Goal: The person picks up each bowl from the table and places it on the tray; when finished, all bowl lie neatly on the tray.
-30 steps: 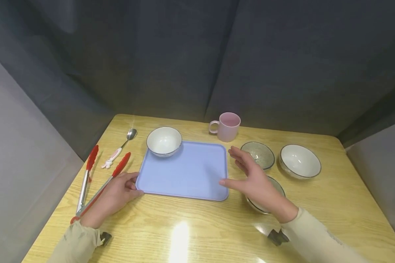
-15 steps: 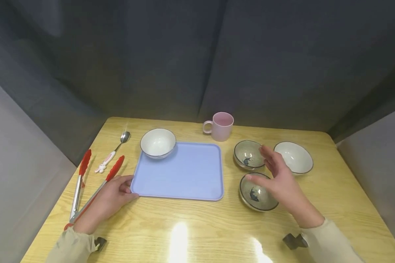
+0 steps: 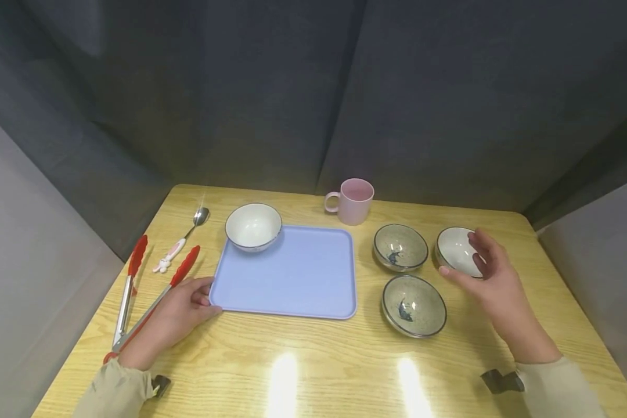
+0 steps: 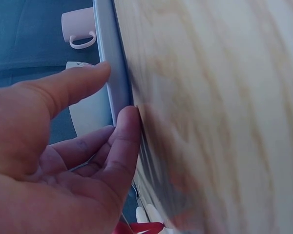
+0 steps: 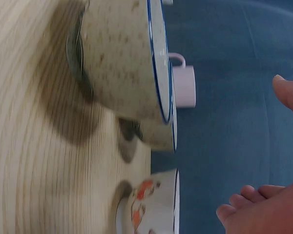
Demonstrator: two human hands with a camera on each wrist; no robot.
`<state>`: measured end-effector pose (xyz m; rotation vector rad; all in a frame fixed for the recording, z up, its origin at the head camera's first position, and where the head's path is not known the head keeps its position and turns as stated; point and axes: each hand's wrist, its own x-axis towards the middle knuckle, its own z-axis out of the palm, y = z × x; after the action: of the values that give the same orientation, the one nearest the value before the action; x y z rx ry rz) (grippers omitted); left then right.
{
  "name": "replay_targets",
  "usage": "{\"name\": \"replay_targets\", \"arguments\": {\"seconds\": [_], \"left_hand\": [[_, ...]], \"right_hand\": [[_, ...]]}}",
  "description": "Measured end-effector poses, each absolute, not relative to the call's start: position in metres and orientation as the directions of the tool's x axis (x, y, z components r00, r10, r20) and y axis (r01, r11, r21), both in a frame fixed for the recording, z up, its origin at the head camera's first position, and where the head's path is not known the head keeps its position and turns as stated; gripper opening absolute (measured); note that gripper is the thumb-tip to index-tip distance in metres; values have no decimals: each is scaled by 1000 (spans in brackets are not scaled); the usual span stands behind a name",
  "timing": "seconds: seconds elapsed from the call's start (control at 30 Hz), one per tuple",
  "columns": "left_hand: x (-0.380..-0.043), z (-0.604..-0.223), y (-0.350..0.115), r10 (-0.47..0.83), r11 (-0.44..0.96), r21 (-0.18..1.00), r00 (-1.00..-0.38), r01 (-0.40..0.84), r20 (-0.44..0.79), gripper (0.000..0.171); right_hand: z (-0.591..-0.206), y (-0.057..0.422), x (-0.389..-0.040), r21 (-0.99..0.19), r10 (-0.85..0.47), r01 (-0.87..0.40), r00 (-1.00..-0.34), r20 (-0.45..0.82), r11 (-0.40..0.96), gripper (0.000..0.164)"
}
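Head view shows your left hand point(image 3: 175, 316) touching the flat blue plastic tray's point(image 3: 292, 278) near-left corner, fingers relaxed, while your right hand point(image 3: 493, 278), fingers spread, hovers over the white ceramic bowl point(image 3: 454, 249) far right of that tray.

Left hand point(image 3: 175, 316) flat, fingers straight; right hand point(image 3: 493, 278) open, seemingly raised.

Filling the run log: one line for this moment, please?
left hand: touching tray corner | right hand: open at white bowl, grip unclear | tongs: on table
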<state>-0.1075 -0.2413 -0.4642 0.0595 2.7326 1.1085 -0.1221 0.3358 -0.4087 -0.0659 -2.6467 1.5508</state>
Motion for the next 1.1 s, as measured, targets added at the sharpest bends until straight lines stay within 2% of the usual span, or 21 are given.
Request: {"name": "replay_targets", "arguments": {"seconds": [0.33, 0.57, 1.1], "left_hand": [[-107, -463, -241, 118, 708, 705, -980, -32, -163, 73], [-107, -464, -241, 121, 705, 708, -980, -28, -159, 72], [-107, -466, -242, 113, 699, 714, -981, -34, -157, 72]], "right_hand": [[-420, 365, -131, -866, 187, 60, -982, 39, 497, 107], [-427, 379, -137, -851, 215, 82, -976, 37, 518, 112], [-462, 398, -155, -864, 248, 163, -968, -46, 476, 122]]}}
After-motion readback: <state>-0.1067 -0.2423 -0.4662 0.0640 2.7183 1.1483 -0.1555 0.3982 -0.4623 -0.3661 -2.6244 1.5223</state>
